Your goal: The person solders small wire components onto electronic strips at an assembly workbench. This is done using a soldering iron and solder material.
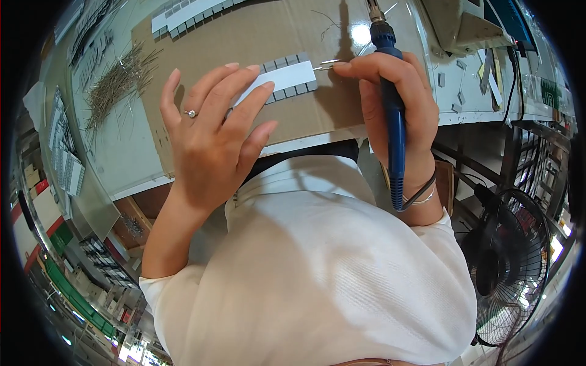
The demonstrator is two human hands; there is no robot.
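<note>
A white strip (287,75) edged on both long sides with small grey blocks lies on a brown cardboard sheet (244,39). My left hand (210,119) has its fingers spread, with fingertips resting on the strip's left part and hiding that end. In my right hand (406,100) is a soldering iron (394,116) with a blue handle, its metal end pointing away from me. The right index fingertip is at the thin metal leads (328,63) sticking out from the strip's right end; whether it pinches them I cannot tell.
Loose thin wires (119,82) lie heaped at the left. A similar strip (195,15) is at the far edge, with more block rows (67,155) further left. A beige device (467,27) and small grey pieces (461,97) sit at right. A fan (506,262) stands below.
</note>
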